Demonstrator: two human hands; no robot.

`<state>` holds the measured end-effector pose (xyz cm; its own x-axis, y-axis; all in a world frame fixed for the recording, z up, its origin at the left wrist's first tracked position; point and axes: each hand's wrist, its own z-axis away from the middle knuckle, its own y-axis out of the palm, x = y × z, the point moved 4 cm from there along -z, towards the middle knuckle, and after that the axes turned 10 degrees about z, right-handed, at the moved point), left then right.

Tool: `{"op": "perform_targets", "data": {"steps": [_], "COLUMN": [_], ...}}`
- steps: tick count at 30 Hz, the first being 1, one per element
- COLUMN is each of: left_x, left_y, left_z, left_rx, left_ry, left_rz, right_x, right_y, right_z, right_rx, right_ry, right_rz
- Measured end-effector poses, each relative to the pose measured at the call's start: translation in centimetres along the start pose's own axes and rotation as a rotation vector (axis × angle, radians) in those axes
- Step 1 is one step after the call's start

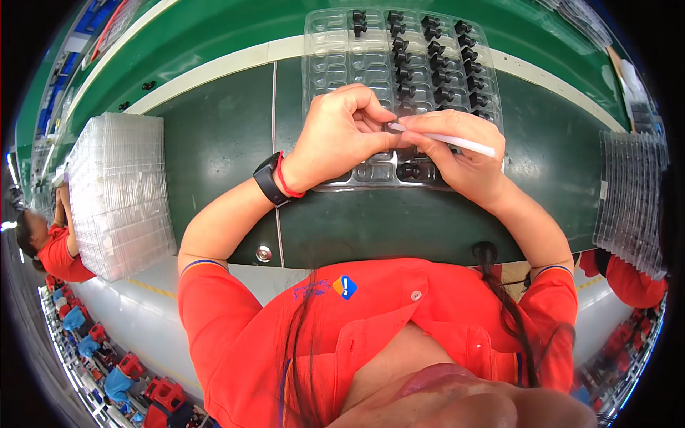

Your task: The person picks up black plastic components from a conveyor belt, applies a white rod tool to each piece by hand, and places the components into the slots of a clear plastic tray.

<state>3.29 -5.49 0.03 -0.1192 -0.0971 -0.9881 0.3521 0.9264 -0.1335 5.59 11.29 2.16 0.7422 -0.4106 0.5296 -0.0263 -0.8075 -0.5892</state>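
My right hand (464,146) grips a slim white stick (460,143), its tip pointing left to where my fingertips meet. In a pinch, my left hand (346,132) holds something small and dark against that tip; the fingers cover most of it, so its kind is unclear. Both hands are above the near half of a clear plastic tray (325,68) with moulded pockets. Small black parts (437,48) fill much of the tray's right-hand columns, and a couple sit at the top of its second column. Another black part (409,171) lies in a near pocket below my hands.
A tall stack of clear trays (121,192) stands on the left of the dark green table (214,164), another tray stack (631,200) on the right. Beyond a pale rail (207,68) runs a green surface (235,32) with small black pieces (148,85). A person in red works far left.
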Motion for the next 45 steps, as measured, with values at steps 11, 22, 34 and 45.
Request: {"op": "perform_targets", "data": {"steps": [11,22,34,45], "left_x": [-1.5,-0.9,-0.5,11.2], "left_y": [-2.1,-4.7,-11.3,-36.6], "left_z": [-1.3,-7.2,-7.6,-1.8], "left_rx": [0.024,-0.166,-0.312,-0.803], "left_ry": [0.059,0.641,0.694,-0.313], "left_rz": [-0.186,-0.653,-0.907,-1.260], "right_x": [-0.4,0.2,0.5,0.6], "right_y": [-1.1,-0.6,-0.7,-0.5], "right_z": [0.8,0.3,0.2,-0.1], "right_rx": [-0.095,-0.036,-0.013,-0.003], "right_ry": [0.113,0.032,0.071,0.048], "right_rz": [-0.076,-0.096,-0.063,-0.082]}}
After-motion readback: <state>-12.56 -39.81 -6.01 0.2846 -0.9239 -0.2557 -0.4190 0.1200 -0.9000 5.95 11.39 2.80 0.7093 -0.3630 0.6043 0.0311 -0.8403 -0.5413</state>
